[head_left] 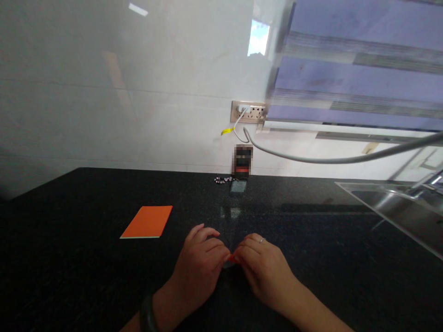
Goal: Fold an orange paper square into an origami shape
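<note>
Close together at the front of the dark counter, both hands pinch a small folded piece of orange paper [232, 258]. Only a bit of its orange side and a pale edge show; the fingers cover the rest. My left hand [204, 258] grips it from the left with thumb and fingertips, while its other fingers are slightly raised. From the right, my right hand [263, 265], with a ring on one finger, has its fingers bent down on the paper. To the left lies a flat stack of orange paper sheets [148, 222], apart from both hands.
Against the wall stands a small blurred dark object [242, 161], a beaded strand [221, 180] beside it. A socket panel [248, 112] holds a plug, and a grey cable [311, 160] runs right. A metal sink [408, 216] borders the black counter [86, 276] on the right.
</note>
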{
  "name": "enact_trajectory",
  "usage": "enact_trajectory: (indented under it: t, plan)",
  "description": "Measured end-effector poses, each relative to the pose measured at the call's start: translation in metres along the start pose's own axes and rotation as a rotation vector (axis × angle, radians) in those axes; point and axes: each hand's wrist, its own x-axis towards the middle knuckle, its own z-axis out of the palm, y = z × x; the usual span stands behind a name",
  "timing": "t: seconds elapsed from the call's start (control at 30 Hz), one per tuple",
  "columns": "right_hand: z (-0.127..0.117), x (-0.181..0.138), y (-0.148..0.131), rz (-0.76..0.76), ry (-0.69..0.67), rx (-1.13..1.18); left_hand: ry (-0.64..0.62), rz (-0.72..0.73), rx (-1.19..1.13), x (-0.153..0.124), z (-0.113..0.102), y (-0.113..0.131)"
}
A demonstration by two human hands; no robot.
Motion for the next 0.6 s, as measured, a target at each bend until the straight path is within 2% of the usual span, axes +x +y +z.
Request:
enact_trajectory:
  t: [0.13,0.2,0.33,0.43,0.6]
  plan:
    - [-0.009,-0.001,0.010,0.082,0.059,-0.097,0.090,-0.100,0.109,0.003,-0.014,-0.018]
    - [-0.009,-0.001,0.009,0.077,0.061,-0.117,0.122,-0.103,0.126,0.003,-0.015,-0.021]
    - [0.000,0.000,-0.003,-0.004,-0.026,-0.091,0.056,0.015,0.042,0.001,-0.004,-0.006]
    - [0.004,0.000,-0.011,-0.021,-0.050,-0.058,0.017,0.038,-0.020,-0.001,0.004,0.007]
    - [-0.001,0.000,-0.006,-0.015,-0.027,-0.011,0.056,0.031,0.015,0.000,0.001,0.003]
